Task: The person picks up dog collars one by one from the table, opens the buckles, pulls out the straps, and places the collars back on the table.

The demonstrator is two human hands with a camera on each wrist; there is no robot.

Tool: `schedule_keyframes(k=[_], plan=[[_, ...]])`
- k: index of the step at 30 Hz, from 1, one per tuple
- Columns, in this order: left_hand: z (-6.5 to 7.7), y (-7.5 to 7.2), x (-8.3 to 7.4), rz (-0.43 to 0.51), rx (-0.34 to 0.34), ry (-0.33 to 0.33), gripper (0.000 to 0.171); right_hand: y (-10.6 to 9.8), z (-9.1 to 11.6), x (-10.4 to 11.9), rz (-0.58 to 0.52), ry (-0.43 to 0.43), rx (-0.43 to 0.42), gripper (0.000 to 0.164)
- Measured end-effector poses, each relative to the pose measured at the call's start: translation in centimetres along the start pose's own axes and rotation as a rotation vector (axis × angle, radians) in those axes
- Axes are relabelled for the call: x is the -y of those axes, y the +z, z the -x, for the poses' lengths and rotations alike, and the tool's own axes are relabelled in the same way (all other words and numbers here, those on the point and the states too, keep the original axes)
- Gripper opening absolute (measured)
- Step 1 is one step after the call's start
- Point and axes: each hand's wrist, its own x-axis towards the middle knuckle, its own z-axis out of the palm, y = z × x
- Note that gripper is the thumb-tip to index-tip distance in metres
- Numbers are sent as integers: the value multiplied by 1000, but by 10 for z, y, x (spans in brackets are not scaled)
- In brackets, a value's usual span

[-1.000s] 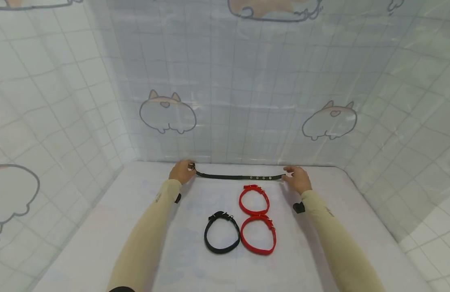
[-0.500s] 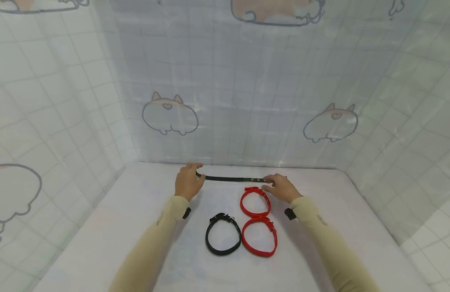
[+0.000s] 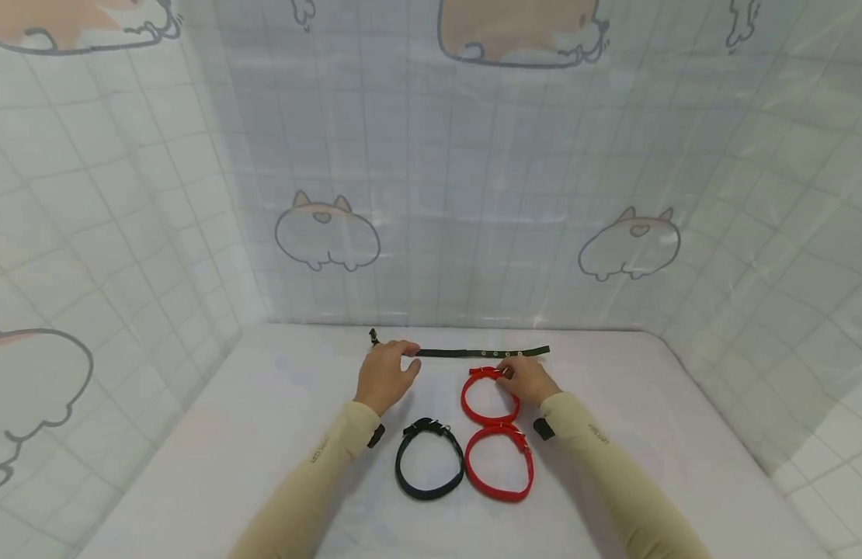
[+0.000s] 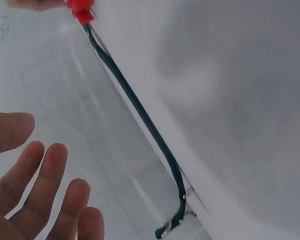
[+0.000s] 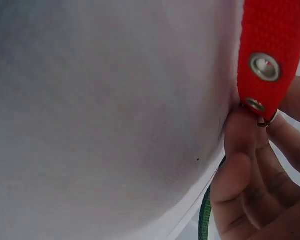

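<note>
At the upper red collar (image 3: 464, 401), my right hand (image 3: 532, 380) pinches the buckle end; in the right wrist view its fingertips meet the metal ring below the red webbing (image 5: 271, 35) with its eyelets. My left hand (image 3: 385, 378) hovers in front of the unfastened dark green collar (image 3: 445, 353), fingers spread and thumb apart, holding nothing. That collar lies stretched out along the back of the table, buckle at the left and eyelets toward the right. In the left wrist view the green strap (image 4: 140, 107) runs beyond the open fingers.
A second buckled red collar (image 3: 502, 495) lies just below the first, touching it. Left of it a buckled black collar (image 3: 429, 494) forms a ring. The white table (image 3: 207, 466) ends at a tiled-pattern back wall (image 3: 473, 272), with side walls left and right.
Both hands have let go of the green collar's ends. The left moved right and nearer; the right moved left and down onto the upper red collar's buckle. The green collar stays stretched out.
</note>
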Motion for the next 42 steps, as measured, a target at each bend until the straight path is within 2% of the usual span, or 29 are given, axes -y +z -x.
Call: schedule_keyframes(k=[6, 13, 19, 23, 27, 33, 37, 42], plan=[[1, 6, -7, 48, 48, -13, 25, 1, 1, 0, -18, 3, -44, 21], [3, 2, -2, 98, 89, -41, 31, -7, 3, 12, -106, -105, -146, 27], [-1, 0, -11, 198, 119, 10, 37, -21, 16, 25, -126, -198, -280, 32], [-2, -3, -20, 291, 147, 64, 46, -27, 25, 36, -135, -262, -326, 34], [-3, -7, -30, 363, 164, 100, 56, -31, 35, 50, -167, -322, -343, 36], [-4, -13, -42, 366, 167, 113, 65, -35, 46, 64, -193, -368, -357, 36], [-1, -15, -47, 378, 185, 103, 62, -35, 53, 70, -217, -401, -355, 36], [4, -14, -51, 381, 164, 150, 52, -32, 59, 72, -238, -443, -358, 37]])
